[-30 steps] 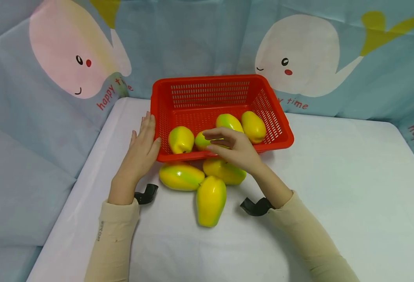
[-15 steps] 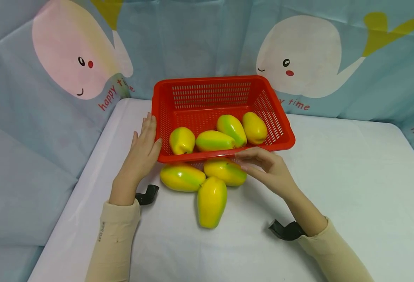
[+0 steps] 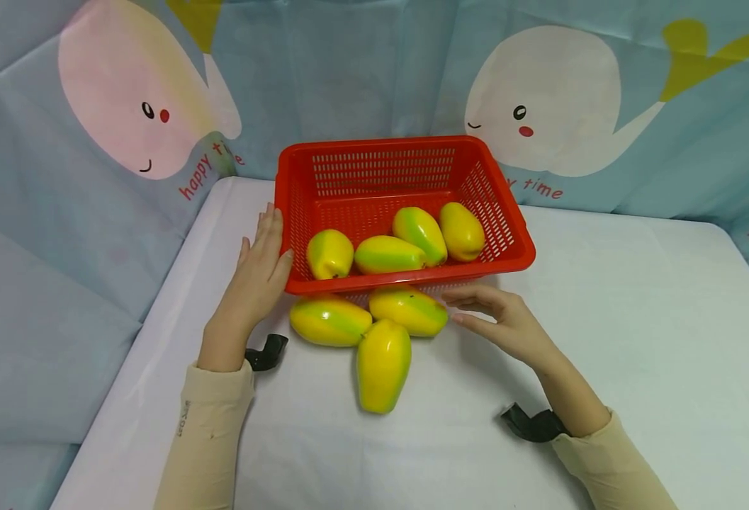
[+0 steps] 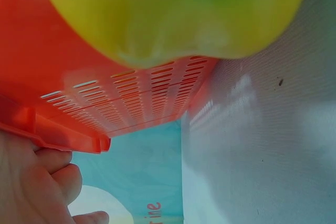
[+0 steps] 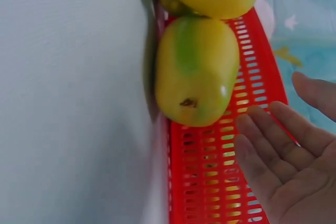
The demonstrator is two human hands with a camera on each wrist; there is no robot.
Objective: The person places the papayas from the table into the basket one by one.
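Observation:
A red plastic basket (image 3: pixel 383 185) holds several yellow-green mangoes, among them one mango (image 3: pixel 329 253) at its left. My left hand (image 3: pixel 251 283) lies flat against the basket's left side, fingers straight along the rim. Just in front of the basket lie three more: a left mango (image 3: pixel 329 321), a right mango (image 3: pixel 408 310) and a front mango (image 3: pixel 383 365). Beside the right mango's outer end is my right hand (image 3: pixel 504 324), holding nothing, fingers loosely bent. In the right wrist view its fingers (image 5: pixel 262 166) stand slightly apart from the nearest mango (image 5: pixel 195 74).
A white cloth (image 3: pixel 635 354) covers the table. Behind the basket hangs a blue curtain (image 3: pixel 361 78) printed with whales. Black pieces stick out at both wrists, the left one (image 3: pixel 268 352) near the left mango and the right one (image 3: pixel 533 425) over the cloth.
My right hand has moved from above the basket's front, right and toward me, to beside the right mango on the table. My left hand stays at the basket's side.

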